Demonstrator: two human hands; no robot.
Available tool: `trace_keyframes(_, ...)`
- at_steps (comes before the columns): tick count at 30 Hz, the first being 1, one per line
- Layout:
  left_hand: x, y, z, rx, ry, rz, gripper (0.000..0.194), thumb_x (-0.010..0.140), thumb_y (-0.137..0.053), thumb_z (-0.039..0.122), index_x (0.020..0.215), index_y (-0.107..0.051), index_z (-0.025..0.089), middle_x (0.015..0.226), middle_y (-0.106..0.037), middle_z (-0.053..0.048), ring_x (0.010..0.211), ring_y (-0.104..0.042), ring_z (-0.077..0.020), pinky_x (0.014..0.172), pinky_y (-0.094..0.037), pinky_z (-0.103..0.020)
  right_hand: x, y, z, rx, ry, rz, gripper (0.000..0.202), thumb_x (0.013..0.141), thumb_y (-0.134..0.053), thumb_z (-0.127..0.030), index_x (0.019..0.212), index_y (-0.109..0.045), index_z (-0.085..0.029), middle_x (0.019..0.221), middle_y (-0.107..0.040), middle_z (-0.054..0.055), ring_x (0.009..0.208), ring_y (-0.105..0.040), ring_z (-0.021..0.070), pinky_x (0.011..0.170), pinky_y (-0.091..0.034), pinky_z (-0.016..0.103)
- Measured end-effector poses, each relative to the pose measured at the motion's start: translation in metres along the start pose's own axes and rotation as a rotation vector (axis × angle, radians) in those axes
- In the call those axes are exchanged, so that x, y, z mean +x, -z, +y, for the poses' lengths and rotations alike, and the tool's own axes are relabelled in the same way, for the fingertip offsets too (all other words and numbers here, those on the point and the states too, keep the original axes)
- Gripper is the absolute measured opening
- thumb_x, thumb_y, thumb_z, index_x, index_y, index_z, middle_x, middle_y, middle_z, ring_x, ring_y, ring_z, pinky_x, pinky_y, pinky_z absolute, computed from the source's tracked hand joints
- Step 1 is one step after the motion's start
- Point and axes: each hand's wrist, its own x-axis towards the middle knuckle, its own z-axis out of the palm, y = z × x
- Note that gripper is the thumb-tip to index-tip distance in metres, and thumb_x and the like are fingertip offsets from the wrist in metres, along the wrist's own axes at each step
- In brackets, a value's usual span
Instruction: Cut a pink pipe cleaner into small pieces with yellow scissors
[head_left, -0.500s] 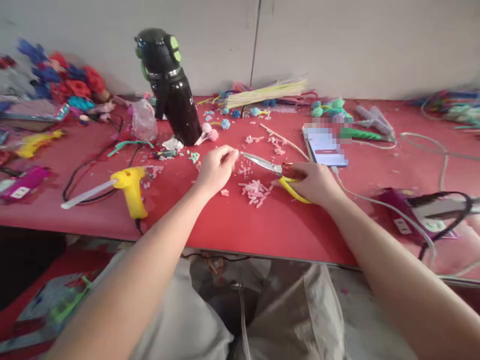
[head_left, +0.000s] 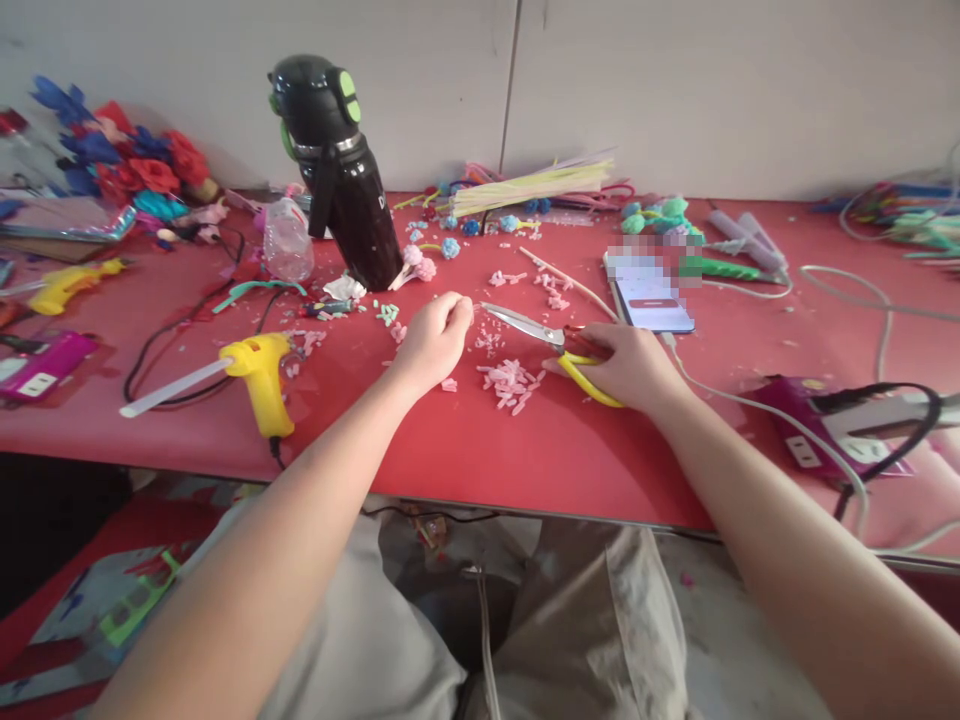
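My right hand (head_left: pixel 630 365) is wrapped round the handles of a pair of scissors (head_left: pixel 525 325), whose handles are yellow and red. The blades look closed or nearly so and point left, their tips just short of my left hand (head_left: pixel 439 335). That hand is closed in a pinch; a tiny pinkish end may show at the fingertips, but I cannot make out what it is. Below the blades lies a heap of short pink cut pieces (head_left: pixel 511 385), with smaller pink crumbs (head_left: pixel 489 342) above it. A long pale pink fuzzy stem (head_left: pixel 566 280) lies beyond the scissors.
A black bottle (head_left: pixel 349 190) stands behind my left hand. A yellow glue gun (head_left: pixel 259 375) lies at the left, a phone (head_left: pixel 652 300) with a cable at the right. Pale yellow stems (head_left: pixel 532 188) lie along the wall. A purple power strip (head_left: pixel 817 430) sits at far right.
My left hand has shifted very slightly left, away from the scissor tips. The right hand and scissors stay almost where they were.
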Motion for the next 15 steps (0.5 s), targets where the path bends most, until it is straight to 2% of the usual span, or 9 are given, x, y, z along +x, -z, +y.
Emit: trace_keyframes(15,0.0001,-0.0001,-0.0008,0.057,-0.056,-0.045,0.04,0.111,-0.043,0.026,0.071,-0.037,0.024,0.064,-0.042,0.003,0.062,-0.042,-0.0152,0.062,-0.033,-0.033,0.0017,-0.0021,0.0027,-0.001,0.008,0.002,0.079,0.062,-0.062,-0.099,0.063,-0.039,-0.024,0.061,-0.042,0.0,0.063,-0.037,0.0151,0.057,-0.028,0.032)
